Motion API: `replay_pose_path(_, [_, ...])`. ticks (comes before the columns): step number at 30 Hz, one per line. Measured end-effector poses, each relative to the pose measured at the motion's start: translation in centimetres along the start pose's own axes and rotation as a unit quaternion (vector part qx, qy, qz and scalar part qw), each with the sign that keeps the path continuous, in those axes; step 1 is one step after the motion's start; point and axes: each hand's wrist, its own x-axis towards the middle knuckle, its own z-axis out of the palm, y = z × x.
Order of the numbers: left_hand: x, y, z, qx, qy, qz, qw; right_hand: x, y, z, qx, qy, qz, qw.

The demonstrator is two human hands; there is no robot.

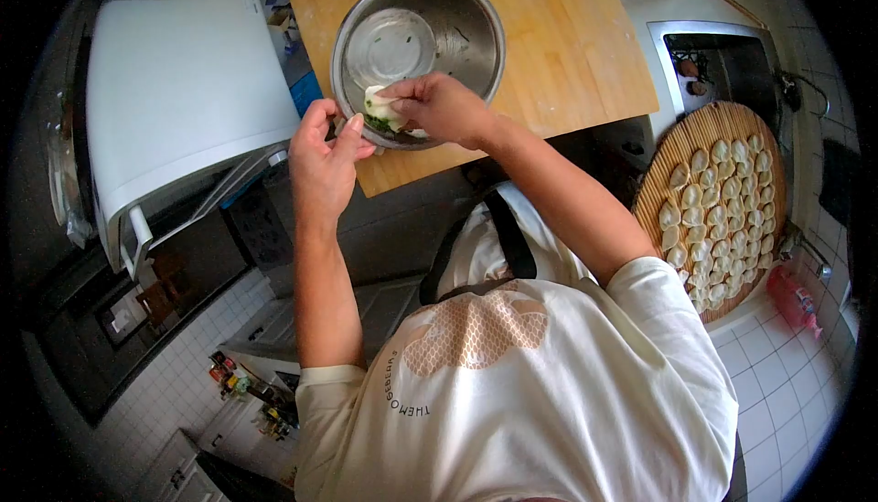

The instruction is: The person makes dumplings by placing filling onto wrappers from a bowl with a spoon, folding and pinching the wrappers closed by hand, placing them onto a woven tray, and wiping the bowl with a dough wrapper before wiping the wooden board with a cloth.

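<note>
A stainless steel mixing bowl (pixel 471 40) rests on the wooden board, with a few green bits stuck to its inner wall. My left hand (pixel 327 159) grips the near left rim of the bowl, thumb by the edge. Inside the bowl's near side, my right hand (pixel 448 111) pinches a piece of white dough (pixel 380 107). Green filling (pixel 377 123) lies against the dough, near the rim. My right fingers partly cover the dough, and its far side is hidden.
The bowl's wooden board (pixel 567 54) reaches toward a sink (pixel 722 68) at right. A round slatted tray (pixel 666 150) carries many filled dumplings (pixel 722 218). A white appliance (pixel 183 90) stands left. Beyond the tray lies a pink bottle (pixel 794 299).
</note>
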Motion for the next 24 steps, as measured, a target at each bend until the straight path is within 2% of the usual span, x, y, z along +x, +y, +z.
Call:
replay_pose_path(1, [0.0,0.0,0.0,0.011,-0.002,-0.001,1.0,0.1,0.1,-0.3,0.157,-0.018,0.054,0.986])
replay_pose_path(5, [0.0,0.0,0.0,0.022,-0.001,-0.005,1.0,0.8,0.8,-2.4,0.201,0.032,0.061,0.977])
replay_pose_path(7, [0.0,-0.2,0.1,0.013,0.003,-0.003,1.0,1.4,1.2,-3.0,-0.011,0.064,0.022,0.998])
replay_pose_path(8, [0.0,-0.2,0.0,0.004,0.007,0.0,1.0,1.6,1.4,-3.2,-0.105,0.067,0.035,0.992])
replay_pose_path(9, [0.0,-0.2,0.0,0.005,0.006,0.0,1.0,1.8,1.6,-3.1,-0.104,0.067,0.035,0.992])
replay_pose_path(11, [0.0,0.0,0.0,0.016,0.003,-0.002,1.0,2.6,2.8,-2.4,-0.234,0.053,-0.038,0.97])
replay_pose_path(15, [0.1,-0.1,-0.1,0.022,-0.005,0.0,1.0,2.9,2.2,-1.2,-0.265,0.047,-0.052,0.962])
replay_pose_path(24, [0.1,0.3,0.1,0.025,-0.004,-0.004,1.0,2.3,-0.1,-0.1,-0.227,-0.004,-0.031,0.974])
